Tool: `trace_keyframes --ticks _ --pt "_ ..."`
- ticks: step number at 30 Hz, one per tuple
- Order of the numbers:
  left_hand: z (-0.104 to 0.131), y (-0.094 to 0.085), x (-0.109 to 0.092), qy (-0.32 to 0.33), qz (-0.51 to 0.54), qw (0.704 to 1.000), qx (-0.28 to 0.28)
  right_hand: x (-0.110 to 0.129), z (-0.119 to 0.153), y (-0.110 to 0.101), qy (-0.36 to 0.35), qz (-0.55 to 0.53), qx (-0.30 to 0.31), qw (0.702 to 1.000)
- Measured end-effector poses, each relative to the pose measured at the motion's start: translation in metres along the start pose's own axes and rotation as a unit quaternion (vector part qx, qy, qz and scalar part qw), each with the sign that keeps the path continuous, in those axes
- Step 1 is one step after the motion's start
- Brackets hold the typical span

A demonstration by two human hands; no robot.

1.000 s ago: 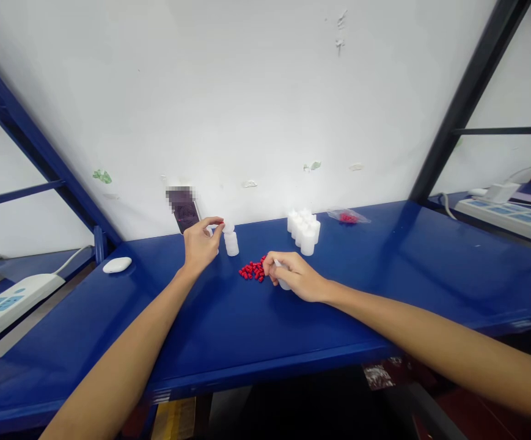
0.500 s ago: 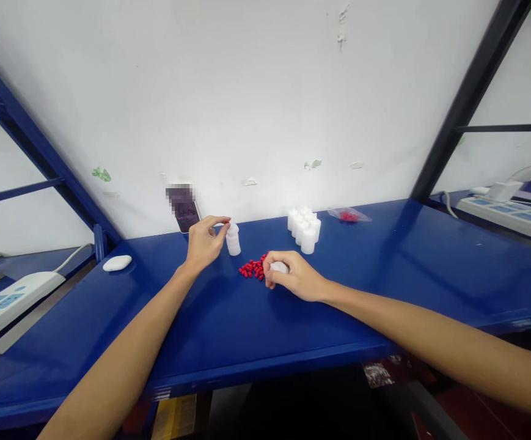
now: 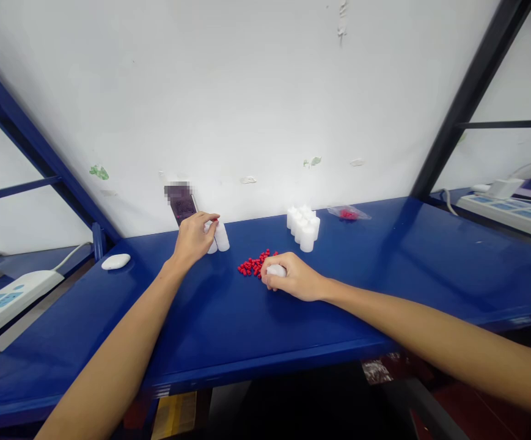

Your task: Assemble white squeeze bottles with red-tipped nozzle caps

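My left hand (image 3: 195, 236) is closed at the top of a small white bottle (image 3: 222, 238), with finger and thumb pinched together. A speck of red shows at its fingertips; what it is I cannot make out. Close by stands another white bottle (image 3: 212, 247), partly hidden behind the hand. My right hand (image 3: 297, 277) is wrapped round a white bottle (image 3: 276, 270), of which only a rounded white end shows. Just left of the right hand lies a loose pile of small red pieces (image 3: 251, 267), some of them covered by its fingers.
Several white bottles (image 3: 307, 238) stand in a tight group on the blue table (image 3: 265, 330). A clear bag (image 3: 348, 214) with red pieces lies behind them. A phone (image 3: 180, 205) leans against the wall; a white oval case (image 3: 115, 261) lies at the left.
My left hand has moved a little left with the white bottle, which is now beside another bottle. The right hand has hardly moved.
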State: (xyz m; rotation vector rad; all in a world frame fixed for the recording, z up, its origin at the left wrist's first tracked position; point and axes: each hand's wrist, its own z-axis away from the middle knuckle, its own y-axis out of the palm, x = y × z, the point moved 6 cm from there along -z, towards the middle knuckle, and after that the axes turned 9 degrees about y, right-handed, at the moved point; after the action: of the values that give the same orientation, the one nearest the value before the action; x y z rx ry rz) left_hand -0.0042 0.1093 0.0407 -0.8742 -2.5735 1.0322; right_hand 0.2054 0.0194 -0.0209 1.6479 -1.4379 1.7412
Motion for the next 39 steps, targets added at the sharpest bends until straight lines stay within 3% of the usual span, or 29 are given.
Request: trace_keyframes --ticks 6,11,13,15,18,22,24,31,39 --pt "0.003 -0.004 -0.005 -0.007 -0.073 0.997 -0.024 0.001 0.001 0.0 -0.013 0.004 0.004 1.0" --pt "0.004 -0.021 -0.015 -0.009 -0.084 0.991 -0.102 0.003 0.001 0.0 -0.011 0.003 -0.001 1.0" --pt "0.004 -0.026 -0.026 0.018 -0.068 0.992 -0.104 0.003 0.001 -0.002 -0.011 -0.01 -0.014 1.0" --pt "0.003 -0.025 -0.042 0.064 -0.053 0.995 -0.058 0.004 0.002 -0.005 -0.011 -0.021 -0.029 0.999" --pt "0.007 -0.012 -0.067 0.121 -0.034 0.989 0.074 0.006 0.001 -0.011 -0.007 -0.015 -0.06 0.998" --pt "0.021 0.012 -0.075 0.103 0.015 0.953 0.285 0.008 0.0 -0.024 0.001 0.009 -0.114 0.993" --pt "0.027 0.017 -0.071 0.079 0.038 0.933 0.35 0.009 0.0 -0.029 0.0 0.021 -0.13 0.991" --pt "0.032 0.016 -0.066 0.064 0.094 0.905 0.409 0.006 -0.002 -0.033 -0.002 0.08 -0.14 0.987" --pt "0.031 0.018 -0.068 0.097 0.085 0.917 0.378 0.012 -0.003 -0.032 -0.038 0.153 -0.145 0.977"
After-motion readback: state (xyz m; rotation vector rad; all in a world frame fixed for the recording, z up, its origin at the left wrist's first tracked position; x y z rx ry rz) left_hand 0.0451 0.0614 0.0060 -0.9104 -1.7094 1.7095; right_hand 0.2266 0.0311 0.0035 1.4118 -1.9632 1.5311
